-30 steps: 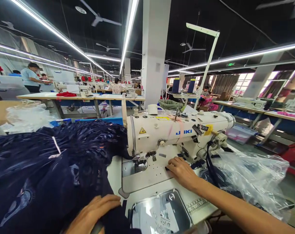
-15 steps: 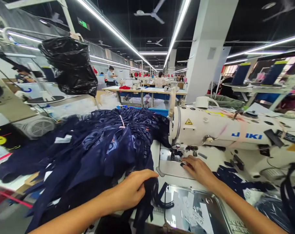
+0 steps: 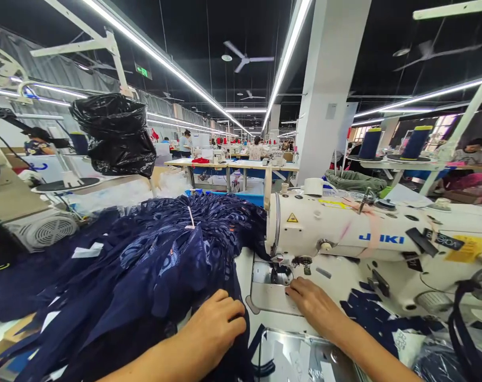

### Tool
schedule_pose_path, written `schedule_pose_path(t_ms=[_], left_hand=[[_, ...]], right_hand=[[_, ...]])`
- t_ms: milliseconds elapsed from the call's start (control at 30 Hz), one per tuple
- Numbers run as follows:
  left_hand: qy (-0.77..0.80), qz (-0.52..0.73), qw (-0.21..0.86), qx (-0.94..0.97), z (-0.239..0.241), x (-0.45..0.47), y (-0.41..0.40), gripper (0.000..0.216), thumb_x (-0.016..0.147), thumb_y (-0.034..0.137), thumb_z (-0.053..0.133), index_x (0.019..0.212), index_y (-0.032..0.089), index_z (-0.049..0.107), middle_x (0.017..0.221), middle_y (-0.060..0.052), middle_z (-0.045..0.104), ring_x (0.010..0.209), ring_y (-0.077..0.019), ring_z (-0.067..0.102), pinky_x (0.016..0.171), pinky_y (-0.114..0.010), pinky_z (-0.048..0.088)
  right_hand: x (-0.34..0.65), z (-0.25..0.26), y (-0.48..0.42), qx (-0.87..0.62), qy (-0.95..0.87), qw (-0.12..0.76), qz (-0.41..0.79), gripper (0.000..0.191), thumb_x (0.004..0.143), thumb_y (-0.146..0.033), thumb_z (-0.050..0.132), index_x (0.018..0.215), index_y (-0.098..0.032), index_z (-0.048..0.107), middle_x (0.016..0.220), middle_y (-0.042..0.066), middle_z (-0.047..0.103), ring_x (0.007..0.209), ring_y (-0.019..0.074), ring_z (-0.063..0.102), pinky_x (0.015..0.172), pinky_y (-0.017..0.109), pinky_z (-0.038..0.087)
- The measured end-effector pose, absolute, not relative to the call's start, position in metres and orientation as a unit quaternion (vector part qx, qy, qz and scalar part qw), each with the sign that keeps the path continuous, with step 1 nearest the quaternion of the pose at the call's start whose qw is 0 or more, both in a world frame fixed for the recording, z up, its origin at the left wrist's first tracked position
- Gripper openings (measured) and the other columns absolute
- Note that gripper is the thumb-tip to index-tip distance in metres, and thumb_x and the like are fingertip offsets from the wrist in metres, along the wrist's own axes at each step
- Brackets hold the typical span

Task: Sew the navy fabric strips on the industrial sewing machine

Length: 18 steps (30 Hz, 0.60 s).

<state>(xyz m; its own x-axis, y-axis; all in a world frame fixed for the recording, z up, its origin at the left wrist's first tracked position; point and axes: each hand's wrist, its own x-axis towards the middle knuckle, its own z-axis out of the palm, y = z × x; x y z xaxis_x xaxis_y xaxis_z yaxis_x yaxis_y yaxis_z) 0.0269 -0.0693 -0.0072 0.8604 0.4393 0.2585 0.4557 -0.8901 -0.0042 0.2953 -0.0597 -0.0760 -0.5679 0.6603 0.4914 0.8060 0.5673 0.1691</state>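
A white Juki sewing machine stands on the table in front of me. My right hand rests on the machine bed just right of the needle, fingertips pressed down on a small dark piece I cannot make out. My left hand grips the near edge of a big heap of navy lace fabric that covers the table's left side. Small navy fabric pieces lie on the bed under the machine arm.
A metal tray with paper slips sits at the table's front edge. A black plastic bag hangs at upper left. Two navy thread cones stand behind the machine. Other workers sit at far tables; a white pillar rises behind.
My view has swung left and dropped slightly. My right hand slid left along the bed, from under the arm to beside the needle. My left hand closed on the navy fabric's edge.
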Motion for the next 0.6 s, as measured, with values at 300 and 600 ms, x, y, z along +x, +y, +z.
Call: schedule_pose_path(t_ms=[300, 600], left_hand=[[-0.23, -0.129, 0.009, -0.965, 0.019, 0.088, -0.052, 0.023, 0.079, 0.023, 0.059, 0.058, 0.015, 0.053, 0.063, 0.002, 0.055, 0.067, -0.0127, 0.047, 0.064, -0.028, 0.03], [-0.189, -0.138, 0.078, -0.969, -0.055, 0.137, -0.003, 0.013, 0.074, 0.004, 0.051, 0.066, 0.013, 0.055, 0.078, -0.005, 0.058, 0.079, -0.0184, 0.05, 0.07, -0.031, 0.037]], right_hand=[[0.292, -0.066, -0.044, -0.466, -0.862, 0.136, -0.144, 0.019, 0.079, -0.003, 0.045, 0.069, -0.016, 0.054, 0.069, 0.004, 0.057, 0.062, 0.0159, 0.053, 0.056, 0.026, 0.039], [0.299, -0.088, -0.035, -0.451, -0.842, 0.267, -0.13, 0.013, 0.084, -0.012, 0.043, 0.075, -0.016, 0.051, 0.073, 0.005, 0.057, 0.064, 0.0162, 0.052, 0.059, 0.026, 0.042]])
